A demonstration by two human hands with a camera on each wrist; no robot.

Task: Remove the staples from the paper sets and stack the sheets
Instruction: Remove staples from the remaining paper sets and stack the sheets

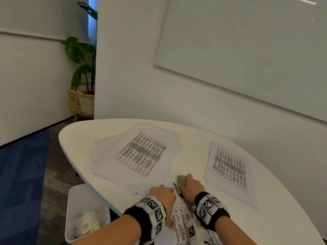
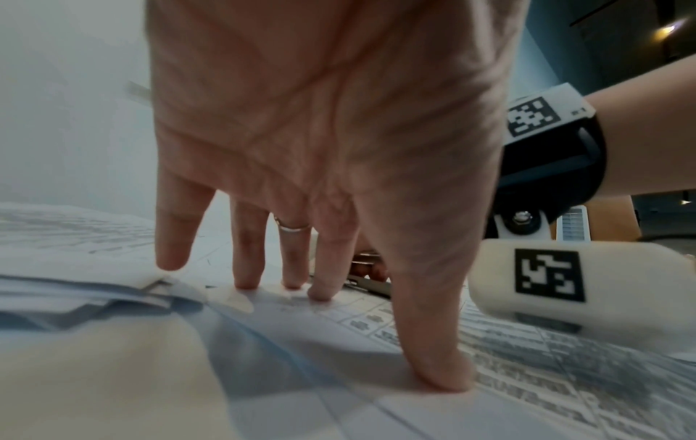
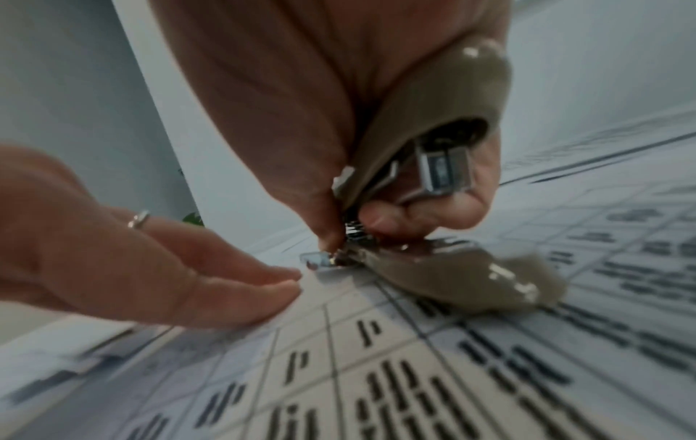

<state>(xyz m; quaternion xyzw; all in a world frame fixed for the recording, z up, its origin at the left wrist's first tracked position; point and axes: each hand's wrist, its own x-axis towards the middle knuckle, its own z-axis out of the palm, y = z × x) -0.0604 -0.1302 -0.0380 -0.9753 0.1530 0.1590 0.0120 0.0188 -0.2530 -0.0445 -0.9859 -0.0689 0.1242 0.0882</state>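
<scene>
A stapled paper set (image 1: 182,220) (image 3: 414,372) printed with tables lies at the table's near edge. My left hand (image 1: 163,197) (image 2: 320,253) presses flat on it with straight fingers (image 3: 241,285), beside the corner. My right hand (image 1: 190,187) (image 3: 339,208) grips a tan staple remover (image 1: 180,180) (image 3: 433,143), its metal tip (image 3: 320,259) down on the sheet's corner. The staple itself I cannot make out. A loose spread of sheets (image 1: 139,154) lies further back on the left. A squared stack (image 1: 230,168) sits on the right.
The white table (image 1: 191,137) is rounded, with its far edge by the wall. A white bin (image 1: 85,213) holding crumpled paper stands on the floor at the left, below the table edge. A potted plant (image 1: 82,80) stands in the far corner.
</scene>
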